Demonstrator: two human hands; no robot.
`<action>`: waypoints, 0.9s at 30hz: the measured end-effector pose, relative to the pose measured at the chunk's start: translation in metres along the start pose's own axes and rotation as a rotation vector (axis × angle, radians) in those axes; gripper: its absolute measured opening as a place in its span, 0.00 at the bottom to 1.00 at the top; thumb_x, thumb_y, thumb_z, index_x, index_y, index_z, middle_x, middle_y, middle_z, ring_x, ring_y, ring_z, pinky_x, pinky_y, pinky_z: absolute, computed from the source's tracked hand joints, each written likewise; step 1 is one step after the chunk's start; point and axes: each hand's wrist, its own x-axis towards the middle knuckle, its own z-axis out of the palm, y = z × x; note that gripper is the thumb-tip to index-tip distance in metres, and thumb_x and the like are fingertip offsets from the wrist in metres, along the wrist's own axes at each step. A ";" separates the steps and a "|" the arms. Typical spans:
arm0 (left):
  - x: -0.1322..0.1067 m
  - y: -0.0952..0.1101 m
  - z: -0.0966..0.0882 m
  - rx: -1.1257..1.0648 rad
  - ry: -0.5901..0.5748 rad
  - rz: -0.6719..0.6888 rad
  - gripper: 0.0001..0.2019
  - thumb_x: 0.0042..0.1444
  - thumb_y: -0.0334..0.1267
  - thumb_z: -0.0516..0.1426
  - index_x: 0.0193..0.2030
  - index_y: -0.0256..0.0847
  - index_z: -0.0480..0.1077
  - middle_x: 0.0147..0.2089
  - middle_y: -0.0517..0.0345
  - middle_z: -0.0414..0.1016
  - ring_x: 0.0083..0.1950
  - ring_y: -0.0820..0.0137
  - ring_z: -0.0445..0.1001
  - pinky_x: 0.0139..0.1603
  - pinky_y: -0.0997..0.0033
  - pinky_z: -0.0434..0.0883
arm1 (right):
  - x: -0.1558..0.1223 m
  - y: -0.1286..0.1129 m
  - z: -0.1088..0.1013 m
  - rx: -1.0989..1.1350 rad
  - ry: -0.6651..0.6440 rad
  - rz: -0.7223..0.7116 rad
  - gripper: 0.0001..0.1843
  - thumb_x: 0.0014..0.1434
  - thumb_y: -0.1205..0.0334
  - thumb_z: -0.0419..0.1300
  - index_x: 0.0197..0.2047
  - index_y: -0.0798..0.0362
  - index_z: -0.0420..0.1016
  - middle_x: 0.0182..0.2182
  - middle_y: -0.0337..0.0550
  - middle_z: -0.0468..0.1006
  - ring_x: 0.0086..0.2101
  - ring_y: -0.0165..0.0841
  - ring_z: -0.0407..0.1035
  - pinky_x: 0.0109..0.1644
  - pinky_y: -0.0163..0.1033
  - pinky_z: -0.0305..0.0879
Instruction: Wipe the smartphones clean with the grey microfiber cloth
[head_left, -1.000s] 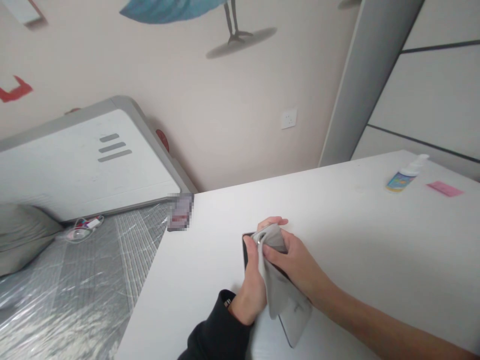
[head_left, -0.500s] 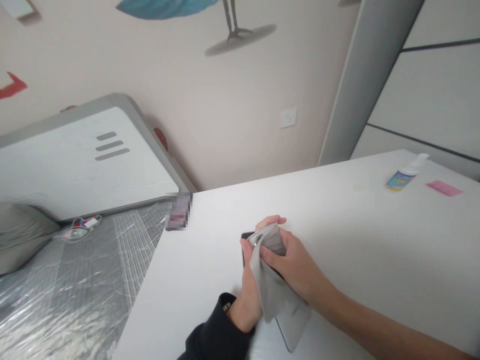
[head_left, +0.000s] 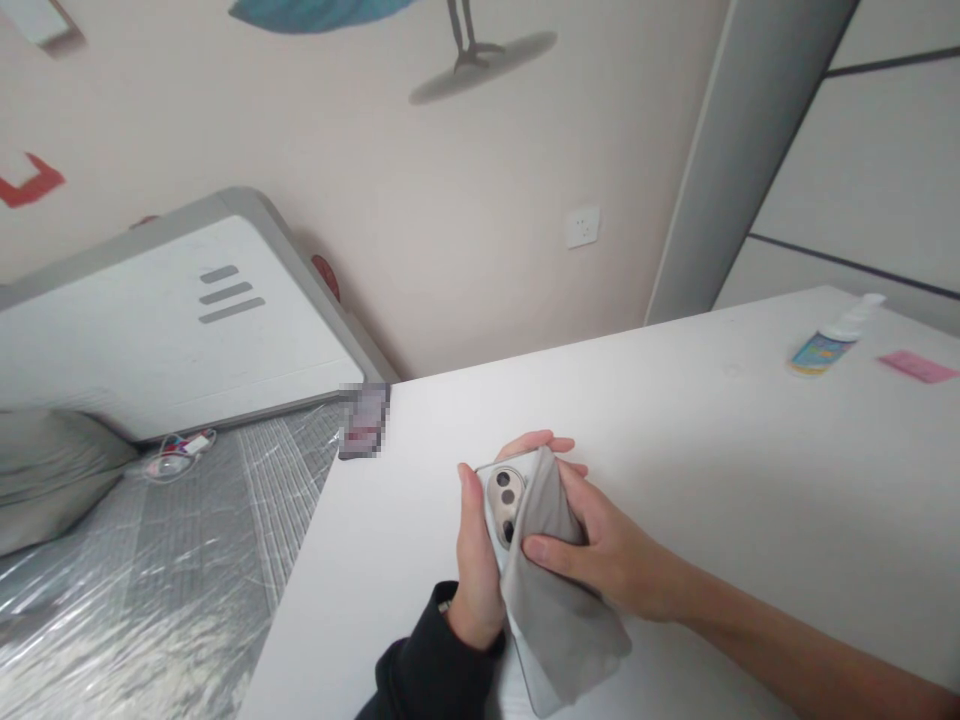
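Observation:
My left hand [head_left: 476,565], in a black sleeve, holds a smartphone [head_left: 499,520] upright on edge just above the white table [head_left: 697,440]. The phone's pale back faces me, with a round camera module [head_left: 506,503] holding several lenses. My right hand [head_left: 607,550] pinches a grey microfibre cloth [head_left: 559,600] against the phone's back, beside the camera module. The cloth hangs down over the lower part of the phone and hides it.
A small spray bottle [head_left: 825,345] and a pink card [head_left: 919,367] lie at the table's far right. A pixelated object [head_left: 364,420] sits at the far corner. Left of the table's edge lie a plastic-covered mattress [head_left: 150,570], a pillow [head_left: 45,470] and a cable [head_left: 180,450].
The cloth has slid down and to the right, uncovering the camera module. The phone has turned so its back faces me, and my view has tilted slightly.

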 end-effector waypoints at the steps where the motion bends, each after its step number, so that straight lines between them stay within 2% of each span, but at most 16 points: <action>1: 0.000 -0.001 0.000 -0.004 0.005 -0.001 0.29 0.63 0.64 0.52 0.53 0.42 0.78 0.54 0.51 0.79 0.51 0.62 0.78 0.51 0.66 0.76 | 0.000 0.001 0.001 -0.004 0.009 0.007 0.29 0.53 0.48 0.66 0.54 0.53 0.68 0.45 0.49 0.72 0.47 0.46 0.68 0.54 0.55 0.66; 10: -0.001 -0.002 -0.003 0.066 0.074 -0.039 0.33 0.62 0.67 0.50 0.55 0.43 0.77 0.58 0.49 0.77 0.53 0.59 0.77 0.51 0.64 0.76 | -0.002 -0.005 0.006 -0.016 0.067 0.057 0.26 0.52 0.51 0.66 0.51 0.51 0.67 0.44 0.48 0.74 0.47 0.47 0.71 0.53 0.54 0.70; 15: -0.001 -0.002 -0.006 0.098 0.112 -0.055 0.33 0.61 0.68 0.50 0.57 0.45 0.76 0.62 0.49 0.74 0.56 0.56 0.75 0.53 0.59 0.75 | -0.005 -0.007 0.007 -0.018 0.066 0.052 0.27 0.52 0.51 0.65 0.53 0.50 0.66 0.45 0.49 0.75 0.48 0.48 0.73 0.53 0.54 0.71; 22: -0.002 -0.001 -0.002 0.009 -0.037 -0.041 0.31 0.65 0.65 0.48 0.56 0.44 0.77 0.60 0.49 0.77 0.54 0.59 0.77 0.52 0.61 0.75 | -0.005 -0.006 0.008 -0.019 0.060 0.038 0.28 0.54 0.51 0.65 0.55 0.50 0.65 0.46 0.49 0.77 0.49 0.47 0.74 0.54 0.52 0.72; 27: -0.003 0.001 0.001 0.004 -0.031 -0.049 0.31 0.64 0.66 0.49 0.55 0.45 0.77 0.58 0.50 0.78 0.54 0.59 0.77 0.52 0.62 0.75 | -0.008 -0.008 0.008 -0.023 0.085 0.023 0.28 0.53 0.50 0.66 0.54 0.49 0.66 0.44 0.48 0.78 0.47 0.47 0.75 0.52 0.52 0.73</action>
